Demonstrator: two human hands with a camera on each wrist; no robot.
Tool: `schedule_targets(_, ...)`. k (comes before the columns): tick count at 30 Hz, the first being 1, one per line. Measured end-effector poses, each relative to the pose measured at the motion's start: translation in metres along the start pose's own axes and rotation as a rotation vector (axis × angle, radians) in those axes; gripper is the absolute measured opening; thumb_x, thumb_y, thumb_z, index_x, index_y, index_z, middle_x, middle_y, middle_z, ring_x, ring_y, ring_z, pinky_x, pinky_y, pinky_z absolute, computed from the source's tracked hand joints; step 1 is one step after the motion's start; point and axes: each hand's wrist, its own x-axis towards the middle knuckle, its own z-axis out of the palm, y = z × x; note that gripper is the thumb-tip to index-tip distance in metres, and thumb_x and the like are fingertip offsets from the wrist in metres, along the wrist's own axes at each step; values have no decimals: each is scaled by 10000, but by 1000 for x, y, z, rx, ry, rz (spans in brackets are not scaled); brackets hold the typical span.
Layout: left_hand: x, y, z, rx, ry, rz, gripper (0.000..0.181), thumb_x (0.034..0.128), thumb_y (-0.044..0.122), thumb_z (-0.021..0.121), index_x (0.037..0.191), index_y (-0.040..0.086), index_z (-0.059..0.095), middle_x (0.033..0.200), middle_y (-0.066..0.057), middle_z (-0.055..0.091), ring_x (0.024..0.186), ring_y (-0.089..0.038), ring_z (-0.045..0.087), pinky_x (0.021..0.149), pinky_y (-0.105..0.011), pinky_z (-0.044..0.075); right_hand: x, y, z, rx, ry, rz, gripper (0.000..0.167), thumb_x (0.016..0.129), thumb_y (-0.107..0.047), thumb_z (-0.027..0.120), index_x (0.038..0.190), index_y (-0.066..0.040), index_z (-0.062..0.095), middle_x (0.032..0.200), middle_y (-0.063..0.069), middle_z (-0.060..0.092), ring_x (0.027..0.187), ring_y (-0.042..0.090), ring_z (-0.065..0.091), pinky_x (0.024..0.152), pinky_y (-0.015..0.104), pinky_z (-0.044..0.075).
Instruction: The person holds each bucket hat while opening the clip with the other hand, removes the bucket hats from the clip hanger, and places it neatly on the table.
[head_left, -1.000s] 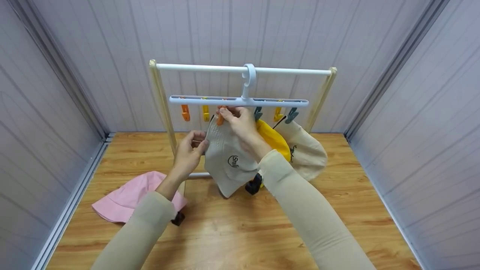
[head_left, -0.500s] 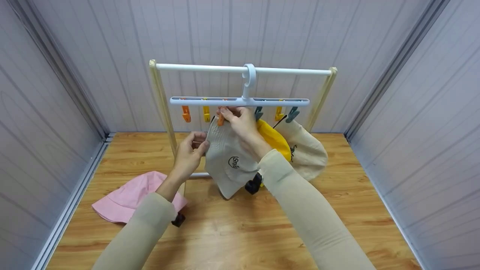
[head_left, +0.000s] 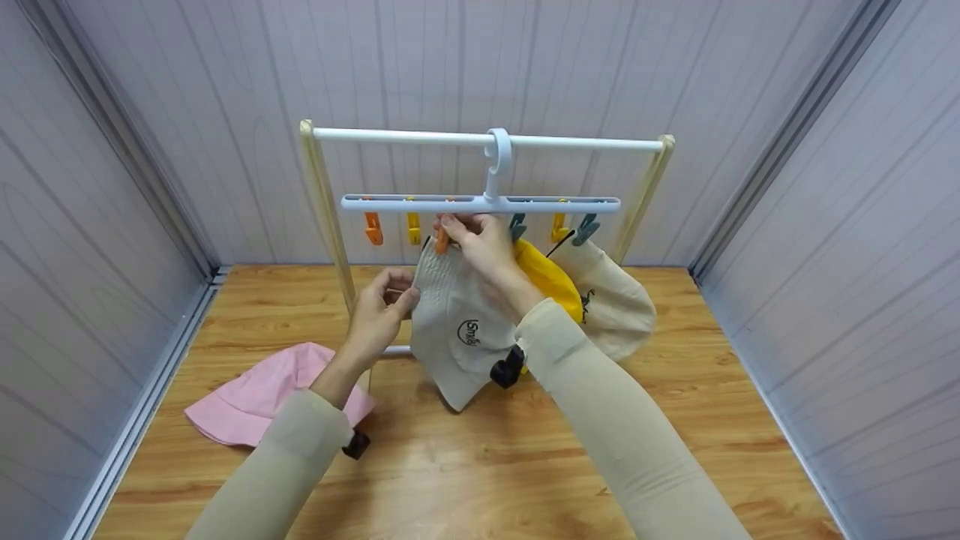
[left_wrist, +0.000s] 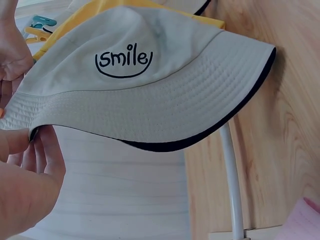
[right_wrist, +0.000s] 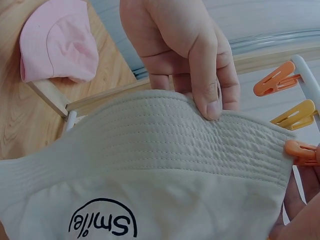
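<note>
A light grey-beige bucket hat [head_left: 465, 322] with "smile" lettering hangs below the pale blue hanger [head_left: 420, 202]. My left hand [head_left: 379, 311] pinches the edge of its brim between thumb and fingers, as the left wrist view also shows. With my right hand [head_left: 491, 251] I grip an orange clothespin [head_left: 442, 238] under the hanger bar. In the right wrist view this orange clothespin [right_wrist: 301, 151] sits at the brim's corner. Part of my right fingers is hidden behind the hat and clothespin.
A yellow hat [head_left: 551, 277] and a cream hat [head_left: 619, 307] hang to the right. An orange clip [head_left: 373, 227] and a yellow clip [head_left: 413, 227] hang on the left. A pink bucket hat [head_left: 255, 397] lies on the wooden floor [head_left: 480, 480]. The rack's white rail [head_left: 405, 136] carries the hanger.
My left hand has moved slightly down with the brim, and the hat's lower tip hangs a little lower. My right hand stays on the clothespin.
</note>
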Motion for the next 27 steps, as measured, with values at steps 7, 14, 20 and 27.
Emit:
schedule_targets(7,-2,-4,-1,-3,-4,-33,173,1038,-26,629,1210,-30,642,1058,-121,643,875,-178,619,727,-221,601,-1,0,-2,-23,-23,-20,299,1076,-201,635,1273,9,712,1208,145,753,1126,219,726,993,293,588)
schedule_targets(14,-4,-5,-3,-17,-13,-49,185,1043,-20,624,1228,-25,620,1079,-98,620,892,-158,607,757,-222,598,-1,0,-2,30,-26,17,301,1074,-190,639,1292,6,709,1248,151,744,1158,230,720,983,322,600)
schedule_targets(20,-6,-6,-4,-36,-1,-59,173,1035,-45,619,1208,-37,625,1050,-92,619,862,-154,595,729,-214,593,-2,0,-2,35,-23,17,292,1073,-194,637,1289,-12,710,1263,161,736,1140,219,720,989,317,596)
schedule_targets(27,-7,-11,-6,-46,16,-68,157,1035,-49,617,1192,-48,624,1038,-92,622,857,-143,586,723,-205,587,-2,1,-2,46,-19,2,269,1075,-162,632,1275,2,707,1220,126,743,1118,218,714,1003,290,580)
